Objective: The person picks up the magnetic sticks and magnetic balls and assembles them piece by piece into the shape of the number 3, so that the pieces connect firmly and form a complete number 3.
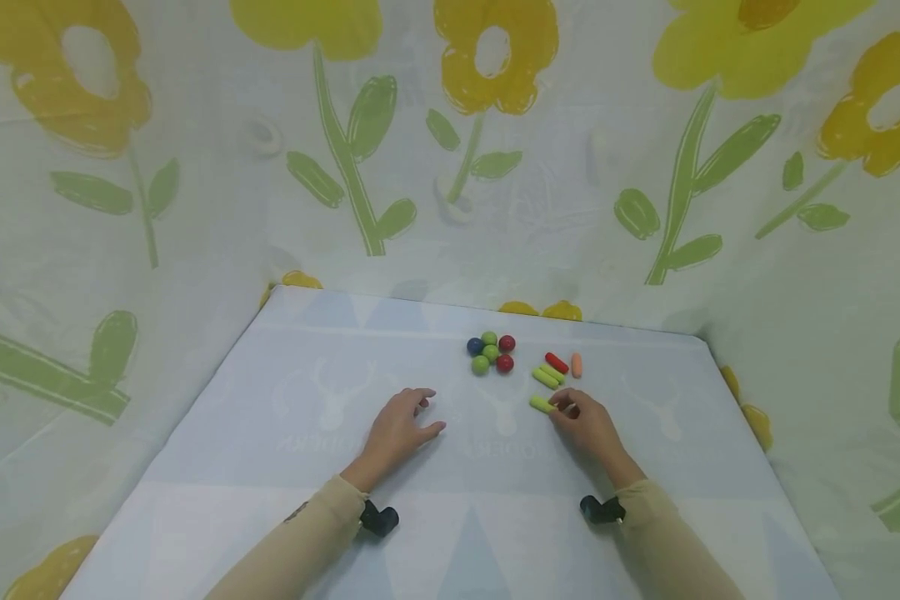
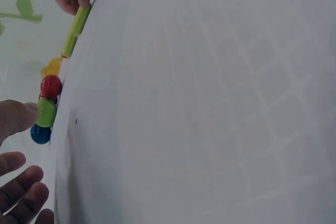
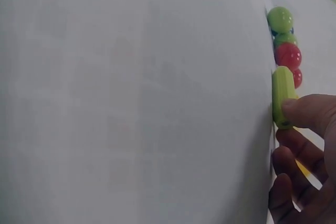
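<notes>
My right hand pinches one end of a short yellow-green stick with thumb and forefinger, low over or on the table. In the right wrist view that stick looks faceted, with the thumb lying on its side. Just beyond it are more yellow-green sticks, a red stick and an orange one. My left hand holds nothing, its fingers loosely bent, left of a cluster of balls. The cluster has a dark blue ball, red balls and green balls.
A pale printed cloth covers the table. Behind it and along both sides hangs a white curtain with yellow flowers and green leaves. Both wrists carry a small black camera close to the cloth.
</notes>
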Action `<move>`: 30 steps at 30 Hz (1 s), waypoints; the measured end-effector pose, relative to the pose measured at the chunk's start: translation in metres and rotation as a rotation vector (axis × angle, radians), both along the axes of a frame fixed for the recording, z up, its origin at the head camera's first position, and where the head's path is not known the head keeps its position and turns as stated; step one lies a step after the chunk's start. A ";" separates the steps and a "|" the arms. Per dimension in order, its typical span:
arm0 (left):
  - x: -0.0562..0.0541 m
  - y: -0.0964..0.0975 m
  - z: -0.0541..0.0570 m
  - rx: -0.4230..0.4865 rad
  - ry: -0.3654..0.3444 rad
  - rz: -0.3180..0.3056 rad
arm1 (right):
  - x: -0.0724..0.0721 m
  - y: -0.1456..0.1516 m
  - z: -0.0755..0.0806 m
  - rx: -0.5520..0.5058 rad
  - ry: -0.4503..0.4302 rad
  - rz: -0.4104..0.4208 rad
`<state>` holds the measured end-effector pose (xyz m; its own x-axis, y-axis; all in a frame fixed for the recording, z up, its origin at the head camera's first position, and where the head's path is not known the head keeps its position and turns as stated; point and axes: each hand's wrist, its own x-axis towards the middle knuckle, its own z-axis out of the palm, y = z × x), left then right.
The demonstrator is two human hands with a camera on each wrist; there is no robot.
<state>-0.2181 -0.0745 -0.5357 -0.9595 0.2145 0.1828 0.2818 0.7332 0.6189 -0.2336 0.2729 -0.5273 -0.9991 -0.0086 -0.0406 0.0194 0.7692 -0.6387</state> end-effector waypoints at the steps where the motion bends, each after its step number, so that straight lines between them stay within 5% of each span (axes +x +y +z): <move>1: 0.000 0.001 0.000 0.002 -0.006 -0.001 | 0.001 -0.001 0.000 -0.001 0.001 0.003; 30: 0.008 0.020 0.001 0.002 -0.007 -0.089 | 0.025 -0.037 -0.002 -0.043 0.008 0.113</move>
<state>-0.2106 -0.0547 -0.5346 -0.9381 0.2983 0.1763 0.3409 0.7041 0.6230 -0.2089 0.2356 -0.5295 -0.9920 -0.1224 -0.0303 -0.0706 0.7384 -0.6707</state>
